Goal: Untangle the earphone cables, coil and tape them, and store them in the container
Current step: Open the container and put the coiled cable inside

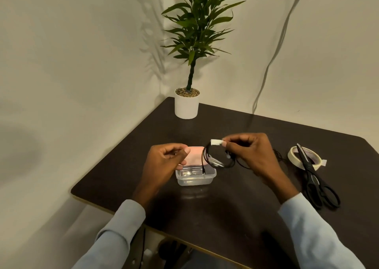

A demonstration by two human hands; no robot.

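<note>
The right hand's thumb and forefinger (224,143) pinch a small strip of pale tape (216,142) wrapped round the top of a coiled black earphone cable (213,158); the other fingers of the right hand (250,152) curl behind the coil, and some loose cable trails out beyond the hand toward the right. The coil hangs from that pinch, above the right end of the clear plastic container (194,176), its lower loops about level with the rim and one end dangling into the box. The left hand (166,160) hovers just left of the coil with fingers loosely curled and thumb close to the forefinger; it seems to hold nothing, though what is inside the curl cannot be seen. Behind it lies a pink lid (195,155), touching or just beyond the container's far side.

The container sits near the middle of the dark table (235,213). Toward the right edge a roll of masking tape (303,158) lies flat with black scissors (315,178) resting across it. A potted plant (187,102) stands in the far corner.

Coiling and taping look done for this cable, so the step in hand is storing. The next move likely calls for lowering the coil fully inside the walls, gathering in the trailing strand so nothing hangs over the rim, then letting go of the tape tab.
</note>
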